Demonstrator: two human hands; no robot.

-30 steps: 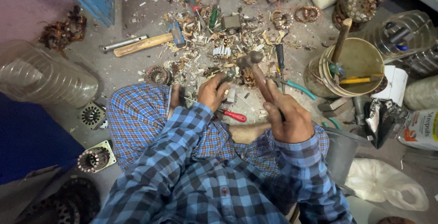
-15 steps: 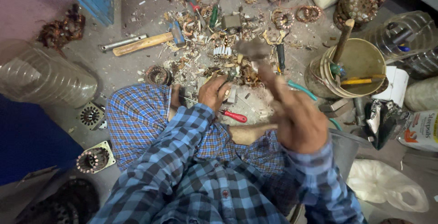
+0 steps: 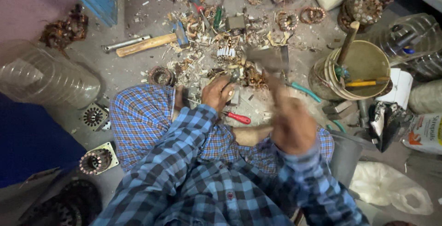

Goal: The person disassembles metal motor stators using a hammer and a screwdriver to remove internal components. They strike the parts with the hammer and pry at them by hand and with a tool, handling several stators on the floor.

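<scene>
The left hand (image 3: 216, 93) pinches a small metal tool (image 3: 234, 76) upright on the floor, while the right hand (image 3: 291, 127) grips a blurry hammer (image 3: 267, 60) raised just above it.

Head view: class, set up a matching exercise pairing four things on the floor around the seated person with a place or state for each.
Things:
1. Right hand
2. Red-handled screwdriver
3. Wooden-handled hammer
4. Clear plastic bottle

Places or states:
A. Lying on its side at the far left
B. Blurred, raised with a hammer over the scrap pile
C. On the floor just right of the left hand
D. Lying on the floor beyond the scrap pile, to the upper left

Pairs: 1-B, 2-C, 3-D, 4-A
</scene>
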